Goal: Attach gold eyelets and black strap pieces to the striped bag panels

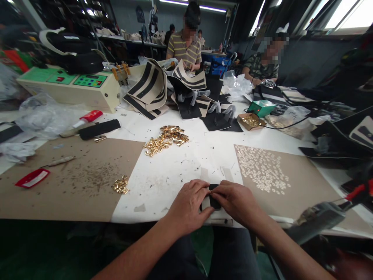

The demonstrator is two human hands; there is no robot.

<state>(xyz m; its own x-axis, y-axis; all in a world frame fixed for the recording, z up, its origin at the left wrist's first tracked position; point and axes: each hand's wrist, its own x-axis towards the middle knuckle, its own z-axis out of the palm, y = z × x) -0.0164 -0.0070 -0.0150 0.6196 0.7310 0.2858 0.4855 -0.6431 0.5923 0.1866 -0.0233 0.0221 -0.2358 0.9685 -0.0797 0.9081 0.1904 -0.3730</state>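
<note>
A small black piece with a pale strip (215, 203) lies at the table's front edge, between my two hands. My left hand (188, 205) is closed on its left side, thumb at the near edge and fingers across the far part. From the right, my right hand (237, 199) pinches with thumb and index finger over the middle of the piece, close to the left fingertips. Whatever small thing is in that pinch is hidden. Gold metal fittings (166, 139) form a heap beyond my hands, and a smaller cluster of gold fittings (121, 184) sits to the left.
Many small pale rings (264, 169) are spread on brown board at right. A screwdriver-like tool (320, 217) juts in there. On the left are a red tray (32, 178), an awl-like tool (61, 161) and a control machine (70, 85). Striped panels (148, 87) stack at the back; co-workers sit beyond.
</note>
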